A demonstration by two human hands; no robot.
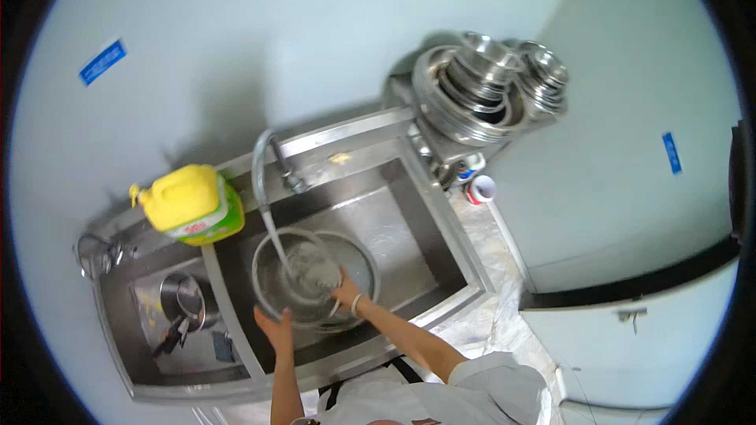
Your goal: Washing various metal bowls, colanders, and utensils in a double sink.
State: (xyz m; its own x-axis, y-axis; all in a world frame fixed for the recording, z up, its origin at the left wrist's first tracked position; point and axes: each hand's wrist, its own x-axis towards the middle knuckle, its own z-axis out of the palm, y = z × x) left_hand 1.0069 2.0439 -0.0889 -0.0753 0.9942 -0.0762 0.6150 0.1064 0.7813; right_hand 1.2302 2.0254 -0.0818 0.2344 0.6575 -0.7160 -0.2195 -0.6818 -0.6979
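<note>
Water runs from a curved metal faucet (260,171) into a round bowl or basin (277,301) in the large compartment of a stainless steel sink (396,230). My left hand (275,327) is at the near left rim of that basin, thumb raised; whether it grips the rim is unclear. My right hand (347,292), with a light band at the wrist, is at the basin's right side, fingers over its inside; its exact hold is blurred. Another round vessel (361,260) lies partly under the basin on the right.
A yellow jug (192,195) stands at the sink's back left. The small compartment holds a dark pot (177,292) and black-handled utensils (171,336). Stacked steel bowls and basins (460,112) stand at the back right. A white and red container (481,189) is beside the sink.
</note>
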